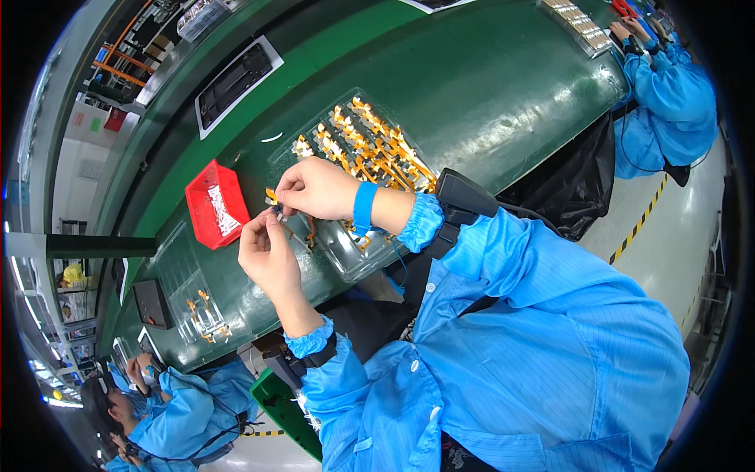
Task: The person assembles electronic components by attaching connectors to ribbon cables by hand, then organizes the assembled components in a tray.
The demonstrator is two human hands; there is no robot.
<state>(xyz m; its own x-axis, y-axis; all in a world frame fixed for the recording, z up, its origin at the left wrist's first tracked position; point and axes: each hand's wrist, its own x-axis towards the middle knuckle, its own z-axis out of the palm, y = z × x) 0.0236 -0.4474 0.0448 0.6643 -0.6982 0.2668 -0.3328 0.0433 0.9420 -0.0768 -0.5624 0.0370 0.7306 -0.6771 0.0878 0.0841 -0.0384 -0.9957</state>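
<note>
L hand (266, 253): pinches sm. orange-white flexible part (271, 196)
R hand (321, 189): pinches same pt.
Red plastic bin (200, 220): beside L hand, w/ white bits (220, 209)

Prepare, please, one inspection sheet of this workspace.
Surface: glossy green tabletop, reflecting light.
Job's things: small orange-and-dark part, held; orange-and-white flexible parts in rows on a clear plastic tray.
Clutter: red plastic bin holding white pieces; black rectangular box at left.
Hands: left hand and right hand pinch the small part together.
Cables: thin dark cord beside the blue-clad co-worker at right.
Surroundings: another blue-clad co-worker at left; yellow-and-black floor tape.
</note>
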